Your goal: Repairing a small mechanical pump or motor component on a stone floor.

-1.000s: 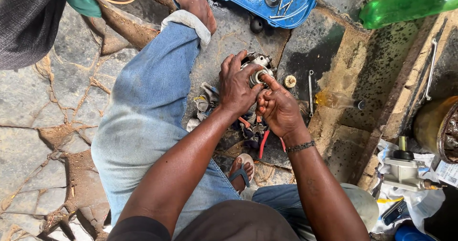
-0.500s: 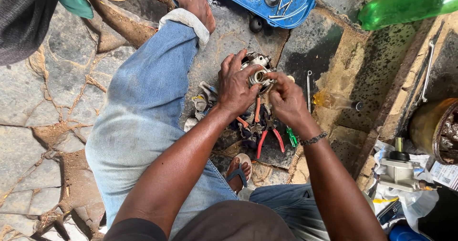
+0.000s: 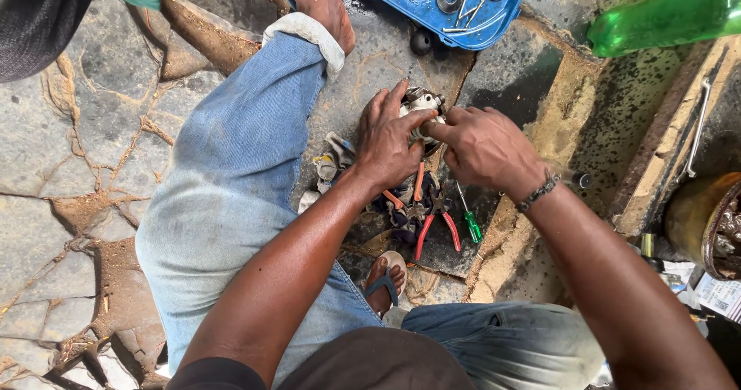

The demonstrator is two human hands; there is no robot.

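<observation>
The person sits on a stone floor (image 3: 69, 166) and looks down at both hands. The left hand (image 3: 390, 147) is wrapped around a small, dirty metal part (image 3: 423, 106), with its fingers closed over the near side of it. The right hand (image 3: 486, 149) reaches in from the other side, and its fingertips (image 3: 434, 130) pinch the front of the same part, so both grips are closed on it. The metal part sits low between the two hands, just above the floor, in front of the person's knees. Right under the hands lie pliers with red handles (image 3: 436, 232) and other pliers with orange handles (image 3: 407, 195). A small screwdriver with a green handle (image 3: 471, 224) lies just beside them. A blue plastic lid (image 3: 440, 0) with metal bits in it rests further away, past the hands. A green bottle (image 3: 668, 15) lies off to the right side. The person's leg in blue jeans (image 3: 231, 174) stretches out on the left, and a foot in a sandal (image 3: 384, 280) shows below the tools.
</observation>
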